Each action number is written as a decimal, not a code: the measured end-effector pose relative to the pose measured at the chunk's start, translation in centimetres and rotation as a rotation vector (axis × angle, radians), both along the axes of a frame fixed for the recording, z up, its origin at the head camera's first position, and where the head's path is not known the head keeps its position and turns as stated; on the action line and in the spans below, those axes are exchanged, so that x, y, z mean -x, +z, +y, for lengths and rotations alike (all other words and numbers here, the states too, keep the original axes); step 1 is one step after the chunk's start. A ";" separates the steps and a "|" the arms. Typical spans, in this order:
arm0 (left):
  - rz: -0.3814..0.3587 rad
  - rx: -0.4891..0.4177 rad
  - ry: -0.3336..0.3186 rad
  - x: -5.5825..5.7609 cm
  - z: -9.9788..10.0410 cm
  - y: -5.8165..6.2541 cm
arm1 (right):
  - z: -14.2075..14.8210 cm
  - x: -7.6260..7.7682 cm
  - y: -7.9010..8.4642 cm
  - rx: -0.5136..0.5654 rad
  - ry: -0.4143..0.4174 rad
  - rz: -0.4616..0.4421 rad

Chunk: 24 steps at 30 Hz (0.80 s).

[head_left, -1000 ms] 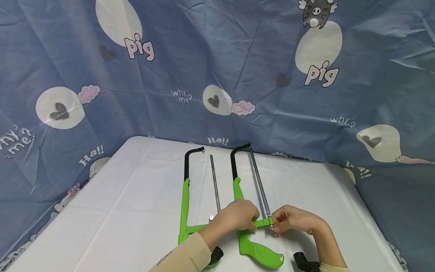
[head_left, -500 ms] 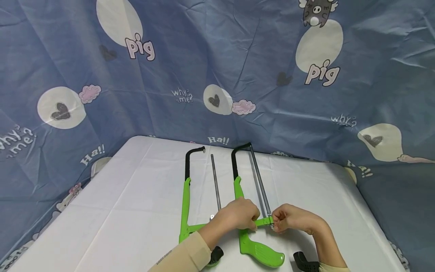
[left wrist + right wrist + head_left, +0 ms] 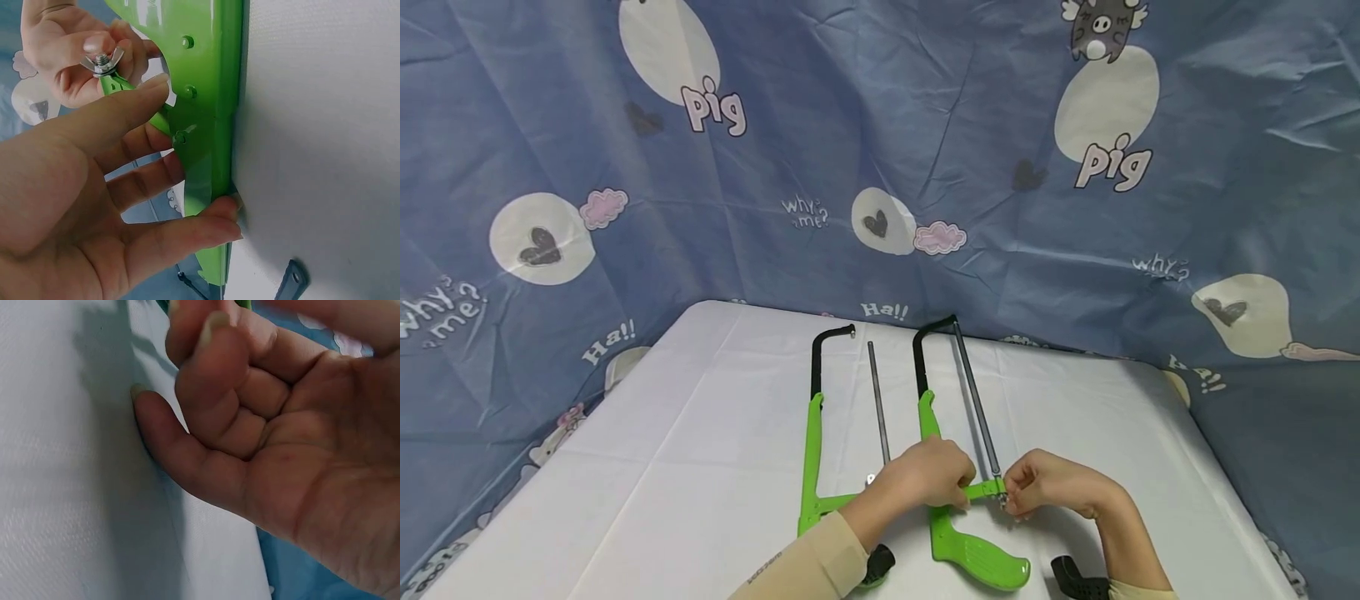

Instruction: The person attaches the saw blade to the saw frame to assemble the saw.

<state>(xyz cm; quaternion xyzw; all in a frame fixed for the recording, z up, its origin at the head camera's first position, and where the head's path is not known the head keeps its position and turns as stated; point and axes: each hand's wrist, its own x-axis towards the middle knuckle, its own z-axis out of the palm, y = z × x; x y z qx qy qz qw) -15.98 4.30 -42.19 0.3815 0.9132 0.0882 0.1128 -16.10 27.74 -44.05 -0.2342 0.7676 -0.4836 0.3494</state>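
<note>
A green hacksaw (image 3: 981, 562) with a black front arm lies on the white table, its grey blade (image 3: 976, 400) fitted along the right side. My left hand (image 3: 928, 473) grips the green frame near the handle; in the left wrist view its thumb and fingers hold both sides of the frame (image 3: 203, 125). At the end of the short green arm, my right hand (image 3: 1062, 487) has curled fingers at the wing nut (image 3: 102, 62) on a threaded bolt. The right wrist view shows the right hand's curled fingers (image 3: 215, 394), with the nut out of sight.
Left of it lies a second green hacksaw frame (image 3: 812, 450), partly covered by the left forearm. A loose blade (image 3: 877, 400) rests between the two saws. Behind the white table (image 3: 700, 467) hangs a blue printed cloth (image 3: 820, 125).
The right fingers shift very slightly at the wing nut. Both hands and the hacksaw otherwise stay in place, while the head view drifts a little.
</note>
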 end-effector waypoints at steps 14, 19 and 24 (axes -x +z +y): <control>0.001 0.023 0.012 -0.2 0.2 0.3 | 0.1 0.1 0.1 0.006 0.005 -0.087; 0.017 0.023 0.001 -0.2 0.2 0.4 | 0.3 0.2 0.1 0.039 0.027 -0.099; 0.013 0.021 -0.002 -0.1 0.2 0.3 | 0.7 0.3 0.0 0.089 0.066 -0.121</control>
